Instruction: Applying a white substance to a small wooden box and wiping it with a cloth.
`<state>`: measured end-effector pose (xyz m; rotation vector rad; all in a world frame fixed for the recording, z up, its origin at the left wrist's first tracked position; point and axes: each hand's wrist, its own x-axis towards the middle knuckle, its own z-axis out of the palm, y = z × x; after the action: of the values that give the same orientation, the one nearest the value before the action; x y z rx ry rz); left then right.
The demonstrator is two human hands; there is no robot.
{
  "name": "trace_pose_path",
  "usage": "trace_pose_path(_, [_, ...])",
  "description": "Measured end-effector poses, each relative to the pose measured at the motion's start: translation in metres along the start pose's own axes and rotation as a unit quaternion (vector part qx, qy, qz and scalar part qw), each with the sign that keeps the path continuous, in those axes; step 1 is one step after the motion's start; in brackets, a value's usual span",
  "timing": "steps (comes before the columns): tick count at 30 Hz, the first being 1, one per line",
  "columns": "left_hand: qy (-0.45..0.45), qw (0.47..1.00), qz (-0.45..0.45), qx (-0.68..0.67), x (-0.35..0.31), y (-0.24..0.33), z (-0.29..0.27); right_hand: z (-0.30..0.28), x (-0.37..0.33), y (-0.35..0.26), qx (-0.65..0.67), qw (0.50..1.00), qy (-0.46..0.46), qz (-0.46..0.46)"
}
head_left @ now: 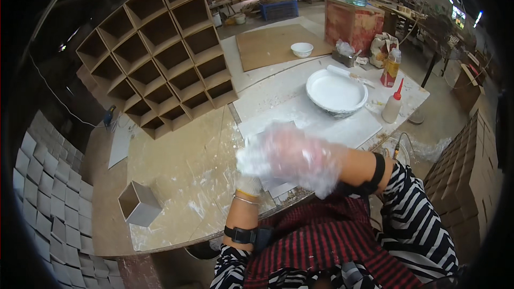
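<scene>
My left hand [248,163], in a white knit glove, and my right hand [300,155], in a loose clear plastic glove, come together over the front of the table. Motion blurs both, and the right covers part of the left. Whether anything is between them I cannot make out. A white sheet or panel [279,188] shows partly beneath them. Beyond my hands stands a round white basin [336,92] of white paste or liquid, with a white-handled tool [342,73] across its far rim. A small open box [140,203] lies on its side at the left.
A large compartment rack [155,48] stands at the back left. Near the right edge are a glue bottle with a red nozzle [393,104], a yellow-red bottle [391,68] and a white bowl [302,49]. Stacked boxes flank the table at left [56,192] and right [455,166].
</scene>
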<state>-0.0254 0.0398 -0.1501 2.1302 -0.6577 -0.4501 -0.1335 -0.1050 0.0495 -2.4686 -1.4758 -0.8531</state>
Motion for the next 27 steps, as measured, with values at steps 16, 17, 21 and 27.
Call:
trace_pose_path(16, [-0.09, 0.701, 0.085, -0.702, -0.028, 0.03, -0.003, 0.002, 0.014, 0.009, -0.021, 0.996, -0.092, 0.002])
trace_pose_path(17, [-0.098, 0.691, 0.086, -0.711, -0.031, 0.035, -0.006, 0.003, 0.013, 0.001, 0.007, 0.992, -0.123, 0.015])
trace_pose_path(21, [-0.126, 0.643, 0.095, -0.749, -0.041, 0.044, -0.012, 0.002, 0.01, 0.036, -0.067, 0.996, 0.056, 0.007])
trace_pose_path(27, [-0.179, 0.567, 0.143, -0.791, -0.041, 0.034, -0.02, 0.014, -0.029, 0.003, -0.06, 0.997, -0.011, -0.054])
